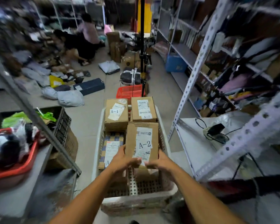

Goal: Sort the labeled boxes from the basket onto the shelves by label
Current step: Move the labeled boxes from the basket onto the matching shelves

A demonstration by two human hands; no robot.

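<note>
**Both hands on the A-2 box, lifting out of basket**

My left hand (122,160) and right hand (160,162) are clamped on the near end of the A-2 box (141,141), one on each side, fingers curled over its near edge and thumbs along the sides. The box is tilted, far end up, label facing me. It sits over the near-right part of the white basket (168,190); I can't tell if it's fully clear of the basket floor.

Left of it, down in the basket, is a checked-tape box (111,150) with a label that starts with A; the rest is hidden by my left hand. At the far end are the A-1 box (116,113) on the left and another brown box (143,109) on the right, its small label too tilted to read for sure.

Metal shelves on both sides: left shelf post (39,125) nearby, right shelf (199,143) with a bare near board holding a cable and charger. Red basket (128,92) on the floor beyond.

Step, as I judge it: picking A-2 out. Next move needs a clean lift over the rim, then finding the shelf marked A-2. No shelf markings are readable from here, so I need to look first.
</note>
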